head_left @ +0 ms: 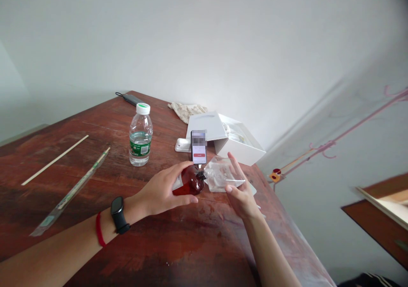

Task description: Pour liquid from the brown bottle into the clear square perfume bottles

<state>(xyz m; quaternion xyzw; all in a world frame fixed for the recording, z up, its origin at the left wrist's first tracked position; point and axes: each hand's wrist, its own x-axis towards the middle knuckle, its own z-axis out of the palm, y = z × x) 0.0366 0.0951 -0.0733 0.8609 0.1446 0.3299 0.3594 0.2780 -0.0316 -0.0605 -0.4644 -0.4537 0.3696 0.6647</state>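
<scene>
My left hand (164,191) is wrapped round a dark red bottle (190,181) that lies tilted on its side, its black neck pointing right. My right hand (239,190) grips a clear glass bottle (219,174) just to the right, with its opening meeting the red bottle's neck. Both are held just above the wooden table (95,159) near its right edge. A black watch and a red band are on my left wrist.
A phone (199,150) stands propped behind the bottles, against an open white box (236,142). A water bottle (140,134) stands further left. A thin wooden stick (55,160) and a plastic-wrapped stick (75,189) lie at the left. A cloth (186,109) and a dark pouch (129,98) lie at the back.
</scene>
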